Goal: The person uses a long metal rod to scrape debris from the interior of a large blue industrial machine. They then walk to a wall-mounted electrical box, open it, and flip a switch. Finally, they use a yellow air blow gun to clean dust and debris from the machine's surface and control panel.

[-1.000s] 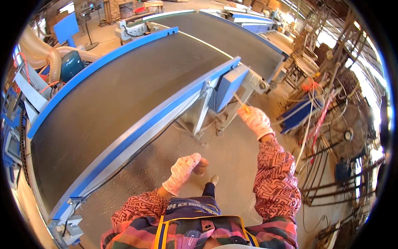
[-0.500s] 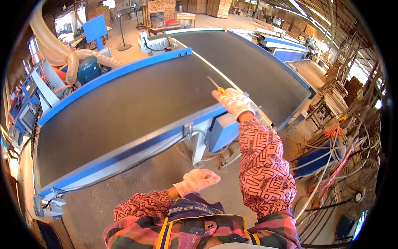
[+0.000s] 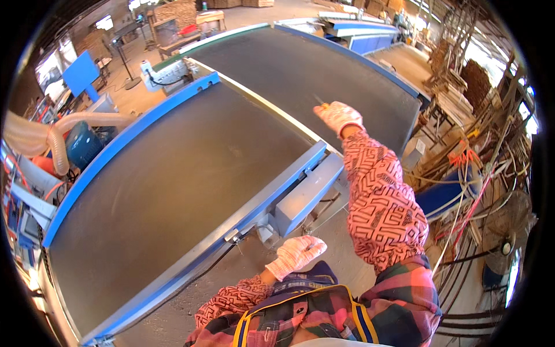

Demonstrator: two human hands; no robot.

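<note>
My right hand (image 3: pixel 340 117), in a pale pink knit glove, reaches out over the far belt (image 3: pixel 272 66). It is closed round a small yellow-handled tool (image 3: pixel 324 105); a thin metal blade or shaft juts past the fingers, its exact kind too small to tell. My left hand (image 3: pixel 297 256), gloved alike, hangs in front of my waist with the fingers curled together. Nothing shows in it, though its palm is turned out of sight. It touches neither belt. The near belt (image 3: pixel 167 191) is wide, dark and flat between blue rails, and a pale strip (image 3: pixel 260 103) divides it from the far belt.
A blue-grey box (image 3: pixel 306 194) sticks out from the near rail (image 3: pixel 202 263). Ribbed hoses (image 3: pixel 87 119) and a teal motor (image 3: pixel 84 144) stand at the left. A blue drum (image 3: pixel 445 194), cords and a fan (image 3: pixel 503 231) crowd the right. Stacked wood (image 3: pixel 477 81) lies farther back.
My right hand with the tool has moved forward from the near rail and pale strip to above the far belt. The view has swung right, and my left hand stays by my waist.
</note>
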